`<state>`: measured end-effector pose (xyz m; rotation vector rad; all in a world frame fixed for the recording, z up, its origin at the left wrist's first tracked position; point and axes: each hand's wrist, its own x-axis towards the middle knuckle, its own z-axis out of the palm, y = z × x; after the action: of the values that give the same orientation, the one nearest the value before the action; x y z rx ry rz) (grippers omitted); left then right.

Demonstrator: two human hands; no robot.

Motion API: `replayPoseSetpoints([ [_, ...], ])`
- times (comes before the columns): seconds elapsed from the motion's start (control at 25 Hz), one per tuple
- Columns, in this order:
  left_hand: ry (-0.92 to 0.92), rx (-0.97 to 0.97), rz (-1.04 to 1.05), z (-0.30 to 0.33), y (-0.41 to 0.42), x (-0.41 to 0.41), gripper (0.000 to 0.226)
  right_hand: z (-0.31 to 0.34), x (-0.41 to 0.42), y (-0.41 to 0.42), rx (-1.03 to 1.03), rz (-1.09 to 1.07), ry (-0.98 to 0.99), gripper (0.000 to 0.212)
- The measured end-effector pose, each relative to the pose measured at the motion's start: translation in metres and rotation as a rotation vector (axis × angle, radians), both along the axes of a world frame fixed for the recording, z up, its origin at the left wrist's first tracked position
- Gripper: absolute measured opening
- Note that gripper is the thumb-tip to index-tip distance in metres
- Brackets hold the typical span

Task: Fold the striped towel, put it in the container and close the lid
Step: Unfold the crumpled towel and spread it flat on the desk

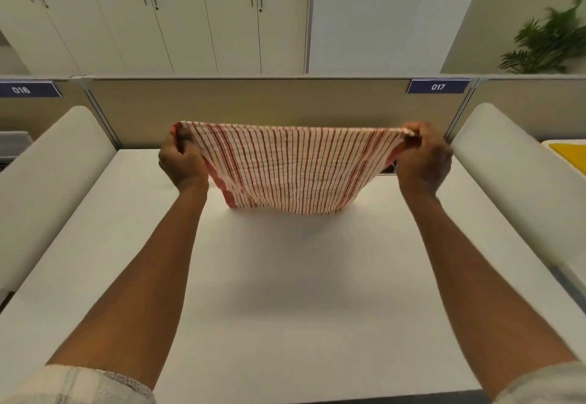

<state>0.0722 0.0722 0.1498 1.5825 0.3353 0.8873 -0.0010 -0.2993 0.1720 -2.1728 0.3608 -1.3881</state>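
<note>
The red-and-white striped towel (290,167) hangs stretched in the air above the far half of the white table (285,292). My left hand (182,159) pinches its upper left corner. At the upper right corner my right hand (423,156) grips the cloth the same way. The top edge runs taut between the two hands, and the lower edge sags down to touch or nearly touch the tabletop. No container or lid is in view.
A beige partition (285,102) closes the back of the desk. White rounded dividers stand at the left (50,166) and at the right (513,162). A yellow item (570,153) lies on the neighbouring desk at the right. Cabinets and a plant (548,45) stand behind.
</note>
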Motion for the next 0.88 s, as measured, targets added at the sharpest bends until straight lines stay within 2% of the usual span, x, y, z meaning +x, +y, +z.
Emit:
replayPoseSetpoints([
  [0.08, 0.034, 0.033, 0.015, -0.03, 0.004, -0.017, 0.04, -0.042, -0.028, 0.004, 0.087, 0.007, 0.023, 0.023],
  [0.16, 0.087, 0.058, 0.012, -0.063, 0.01, -0.036, 0.041, -0.088, -0.055, 0.005, 0.154, 0.12, 0.08, 0.025],
  [0.24, 0.168, 0.088, 0.008, -0.097, 0.02, -0.056, 0.043, -0.128, -0.076, 0.002, 0.249, 0.242, 0.173, 0.027],
  [0.32, 0.263, 0.123, -0.028, -0.128, 0.029, -0.076, 0.045, -0.157, -0.091, -0.003, 0.373, 0.284, 0.281, 0.032],
  [0.4, 0.355, 0.147, -0.051, -0.152, 0.039, -0.094, 0.046, -0.175, -0.099, -0.006, 0.462, 0.303, 0.378, 0.028],
  [0.64, 0.509, 0.215, -0.082, -0.18, 0.052, -0.105, 0.043, -0.194, -0.093, -0.01, 0.436, 0.323, 0.511, 0.009],
  [0.88, 0.629, 0.375, -0.17, -0.168, 0.056, -0.058, 0.028, -0.19, -0.041, -0.01, 0.379, 0.283, 0.634, 0.013],
])
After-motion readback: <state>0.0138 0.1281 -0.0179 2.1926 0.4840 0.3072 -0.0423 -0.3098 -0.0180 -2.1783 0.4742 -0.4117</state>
